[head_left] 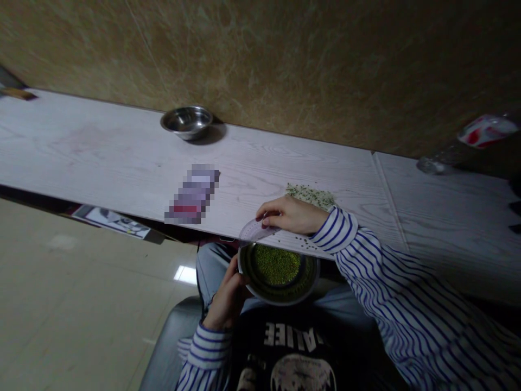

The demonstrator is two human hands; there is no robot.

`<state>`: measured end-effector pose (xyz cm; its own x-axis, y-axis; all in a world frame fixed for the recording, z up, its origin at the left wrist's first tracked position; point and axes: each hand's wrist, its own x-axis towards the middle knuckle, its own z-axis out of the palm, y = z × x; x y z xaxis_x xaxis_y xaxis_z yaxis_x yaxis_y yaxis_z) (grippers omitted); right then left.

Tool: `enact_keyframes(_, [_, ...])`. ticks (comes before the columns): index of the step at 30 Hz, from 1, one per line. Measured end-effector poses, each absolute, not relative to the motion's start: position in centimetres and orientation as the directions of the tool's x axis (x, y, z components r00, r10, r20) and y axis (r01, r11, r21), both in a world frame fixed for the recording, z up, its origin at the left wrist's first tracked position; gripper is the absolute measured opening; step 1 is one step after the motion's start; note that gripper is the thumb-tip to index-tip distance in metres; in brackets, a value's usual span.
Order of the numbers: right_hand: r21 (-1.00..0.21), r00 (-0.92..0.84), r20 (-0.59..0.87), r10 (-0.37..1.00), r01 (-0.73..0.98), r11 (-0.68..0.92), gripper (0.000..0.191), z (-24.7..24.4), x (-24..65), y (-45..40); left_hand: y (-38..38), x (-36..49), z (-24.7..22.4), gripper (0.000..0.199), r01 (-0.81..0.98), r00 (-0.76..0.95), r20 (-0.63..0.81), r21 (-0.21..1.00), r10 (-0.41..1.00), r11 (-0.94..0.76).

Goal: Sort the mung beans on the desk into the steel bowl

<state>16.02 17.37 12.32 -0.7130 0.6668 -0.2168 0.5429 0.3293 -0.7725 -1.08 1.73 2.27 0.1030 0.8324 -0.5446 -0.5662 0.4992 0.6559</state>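
My left hand [228,296] grips the rim of a metal bowl [311,279] held at lap height, just below the table's front edge. Green mung beans [279,265] lie in this bowl. Pinched in my right hand [291,213] is a clear plastic protractor [255,231], its curved edge over the table's edge and close above the bowl. Several loose beans [306,243] lie on the tabletop under my right wrist. Behind that hand a pile of pale and green grains [311,194] is spread on the wood; my hand and sleeve cover part of it.
A second metal bowl [186,122] stands near the wall. A blurred-out flat purple item [195,194] lies on the pale wooden table [114,157]. On the right a plastic bottle [468,142] lies tilted by the wall. Papers [116,221] show on a shelf underneath.
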Motion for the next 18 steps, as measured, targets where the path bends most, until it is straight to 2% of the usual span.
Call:
enact_keyframes(9, [-0.774, -0.728, -0.170, 0.664, 0.516, 0.367, 0.020, 12.8, 18.3, 14.6, 1.6, -0.6, 1.8, 0.064, -0.570, 0.145, -0.550, 0.633, 0.822, 0.524])
enact_keyframes(12, [-0.759, -0.687, -0.155, 0.710, 0.543, 0.360, 0.020, 13.0, 19.8, 13.3, 1.6, -0.3, 1.7, 0.066, -0.573, 0.157, -0.550, 0.625, 0.820, 0.529])
enact_keyframes(16, [-0.756, -0.396, -0.045, 0.917, 0.614, 0.228, 0.023, 12.4, 23.1, 11.8, 1.8, 0.0, 1.5, 0.066, -0.579, 0.186, -0.530, 0.621, 0.827, 0.528])
enact_keyframes(18, [-0.764, -0.277, 0.006, 0.961, 0.619, 0.183, 0.024, 11.8, 24.6, 11.4, 1.9, 0.2, 1.5, 0.064, -0.575, 0.207, -0.521, 0.620, 0.828, 0.534])
